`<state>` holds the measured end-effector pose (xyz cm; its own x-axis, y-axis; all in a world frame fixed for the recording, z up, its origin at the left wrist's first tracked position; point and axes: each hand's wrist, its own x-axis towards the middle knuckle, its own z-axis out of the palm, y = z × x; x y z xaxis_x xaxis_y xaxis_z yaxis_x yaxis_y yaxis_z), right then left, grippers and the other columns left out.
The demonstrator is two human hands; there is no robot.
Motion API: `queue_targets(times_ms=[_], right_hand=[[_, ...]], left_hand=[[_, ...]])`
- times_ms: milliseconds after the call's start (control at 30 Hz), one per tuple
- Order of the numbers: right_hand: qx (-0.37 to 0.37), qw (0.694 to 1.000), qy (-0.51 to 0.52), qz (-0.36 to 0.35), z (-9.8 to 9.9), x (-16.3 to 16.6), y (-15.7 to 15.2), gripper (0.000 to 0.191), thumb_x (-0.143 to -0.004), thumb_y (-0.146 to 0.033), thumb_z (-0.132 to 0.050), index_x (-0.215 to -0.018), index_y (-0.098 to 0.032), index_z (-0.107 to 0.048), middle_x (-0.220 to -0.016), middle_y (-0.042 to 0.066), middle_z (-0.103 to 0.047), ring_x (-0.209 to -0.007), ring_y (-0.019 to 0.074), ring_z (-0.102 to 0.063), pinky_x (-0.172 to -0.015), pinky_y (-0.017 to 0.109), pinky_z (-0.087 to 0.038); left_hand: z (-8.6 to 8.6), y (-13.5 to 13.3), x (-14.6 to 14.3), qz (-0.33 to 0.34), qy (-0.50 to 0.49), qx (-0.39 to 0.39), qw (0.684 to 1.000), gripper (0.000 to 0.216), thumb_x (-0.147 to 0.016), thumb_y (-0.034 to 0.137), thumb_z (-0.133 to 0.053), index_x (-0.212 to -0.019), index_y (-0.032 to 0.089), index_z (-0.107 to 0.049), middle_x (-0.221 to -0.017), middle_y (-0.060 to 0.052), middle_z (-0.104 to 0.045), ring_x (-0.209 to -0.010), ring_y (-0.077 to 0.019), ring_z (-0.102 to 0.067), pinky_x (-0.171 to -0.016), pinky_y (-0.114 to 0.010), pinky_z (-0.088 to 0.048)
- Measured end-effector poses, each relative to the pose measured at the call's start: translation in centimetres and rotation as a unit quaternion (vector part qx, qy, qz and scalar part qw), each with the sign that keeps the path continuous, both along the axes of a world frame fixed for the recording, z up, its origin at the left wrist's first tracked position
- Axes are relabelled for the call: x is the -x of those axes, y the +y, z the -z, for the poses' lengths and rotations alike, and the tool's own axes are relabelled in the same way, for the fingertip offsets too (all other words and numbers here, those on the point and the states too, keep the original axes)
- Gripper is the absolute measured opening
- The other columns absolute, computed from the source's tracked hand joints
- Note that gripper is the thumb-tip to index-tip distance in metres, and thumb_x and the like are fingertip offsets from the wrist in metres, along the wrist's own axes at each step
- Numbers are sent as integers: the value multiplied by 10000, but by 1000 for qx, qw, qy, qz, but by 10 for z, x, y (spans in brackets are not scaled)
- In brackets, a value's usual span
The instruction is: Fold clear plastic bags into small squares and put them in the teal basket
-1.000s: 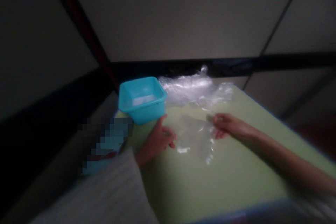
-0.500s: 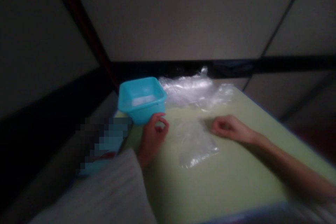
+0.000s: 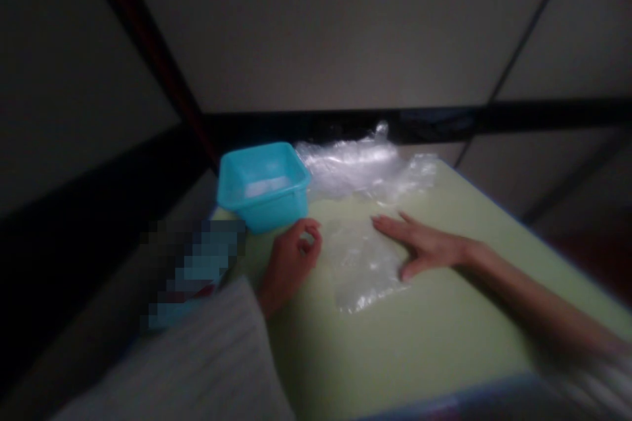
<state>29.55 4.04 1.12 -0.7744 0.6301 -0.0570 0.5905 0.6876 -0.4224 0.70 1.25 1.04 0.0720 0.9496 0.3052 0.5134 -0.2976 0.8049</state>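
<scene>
Bag (image 3: 360,270) under spread right hand (image 3: 424,247) | left hand (image 3: 291,260) curled beside tub (image 3: 261,191) | bag well inside table (image 3: 419,342) edges

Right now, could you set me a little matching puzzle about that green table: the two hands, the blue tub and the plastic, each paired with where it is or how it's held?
Things:
1. right hand
2. left hand
3. turquoise tub
4. heap of clear plastic

Places or states:
a. at the far left corner of the green table
b. fingers curled, just left of the flat clear bag
c. piled along the far edge, right of the tub
d. spread flat, palm down on the flat clear bag

Pairs: 1-d, 2-b, 3-a, 4-c.
</scene>
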Motion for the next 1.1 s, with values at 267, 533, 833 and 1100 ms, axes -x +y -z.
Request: queue_targets(times_ms=[267,533,833,1100], right_hand=[[10,1000,-27,3,-7,8,-11,1013,-723,-644,-574,-1455,-157,-69,-1508,143,-101,-1384,303,-78,-1101,508,54],[7,1000,-23,10,-2,9,-11,979,-728,-632,-575,-1460,-192,-97,-1514,133,-124,-1386,297,-90,-1090,539,21],[4,999,-30,16,1,8,-10,1038,-699,-655,-584,-1458,-169,-68,-1509,153,-111,-1384,312,-87,-1093,532,8],[6,1000,-22,15,-2,8,-10,1055,-685,-686,-574,-1457,-171,-71,-1507,151,-96,-1383,315,-83,-1096,522,25]], left_hand=[[5,-6,-2,59,163,-99,980,260,-721,152,-530,-979,182,-546,-926,-32,-580,-728,-149,-565,-701,-284,-490],[-2,-22,-76,234,317,-98,914,698,-836,424,-490,-1372,32,-275,-1472,-196,-249,-1370,-267,-211,-1110,-390,-233],[14,-18,-80,175,389,-58,903,900,-823,683,-298,-1388,-14,-245,-1477,-233,-176,-1382,-326,-106,-1112,-458,-166],[17,-15,-58,145,410,-69,898,869,-802,679,-369,-1398,51,-290,-1483,-179,-218,-1371,-363,-140,-1086,-490,-192]])
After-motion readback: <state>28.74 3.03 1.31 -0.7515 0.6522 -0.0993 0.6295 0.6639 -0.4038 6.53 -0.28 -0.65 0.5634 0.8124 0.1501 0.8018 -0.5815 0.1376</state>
